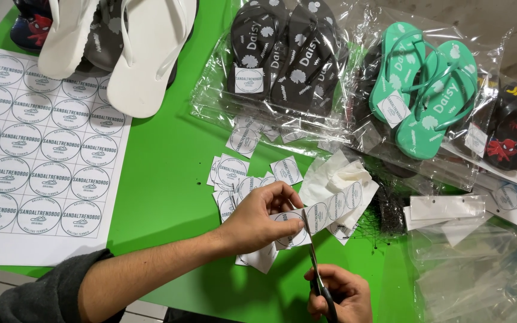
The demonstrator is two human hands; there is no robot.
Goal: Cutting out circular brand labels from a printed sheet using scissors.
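Two hands at a green bench (169, 179). Left hand (261, 218) pinches a paper strip (324, 212) of round labels, fingers closed on its near end. Right hand (339, 293) grips scissors (313, 254), blades narrow, meeting the strip just beside the left thumb. Cut squares (231, 170) lie scattered just beyond the left hand. Uncut label sheet (37, 155) at far left. White sandals (121, 42) above it; bagged black sandals (285, 48) and teal sandals (426, 90) along the top.
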